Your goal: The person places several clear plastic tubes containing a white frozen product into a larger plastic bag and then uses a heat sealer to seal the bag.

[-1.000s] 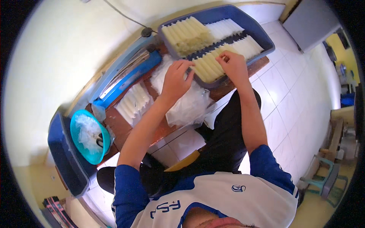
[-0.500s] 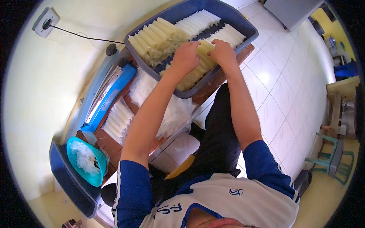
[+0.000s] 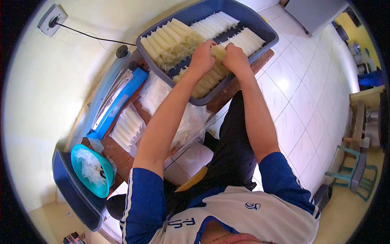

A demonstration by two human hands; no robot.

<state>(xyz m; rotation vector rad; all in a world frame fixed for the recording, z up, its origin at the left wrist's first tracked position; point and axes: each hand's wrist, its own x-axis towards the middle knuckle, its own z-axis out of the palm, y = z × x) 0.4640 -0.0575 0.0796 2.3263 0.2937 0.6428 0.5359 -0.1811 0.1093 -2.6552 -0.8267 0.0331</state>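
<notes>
A dark grey-blue plastic tub holds rows of slim tube-shaped plastic packs, some filled pale yellow, others white. Over its near part, my left hand and my right hand face each other with fingers closed on a pale yellow tube pack, one hand at each end. Beneath them lies a row of yellow tube packs. Farther left in the tub are stacked yellow packs, with white packs beyond. My fingertips are partly hidden by the backs of my hands.
Beside the tub on the brown table are a blue bar-type bag sealer, clear plastic bags and a bag of white tubes. A teal basket holds plastic scraps. A black cord runs from the wall socket.
Both hands have lifted slightly and drawn a yellow tube pack up between them from the row. The whole view has shifted a little.
</notes>
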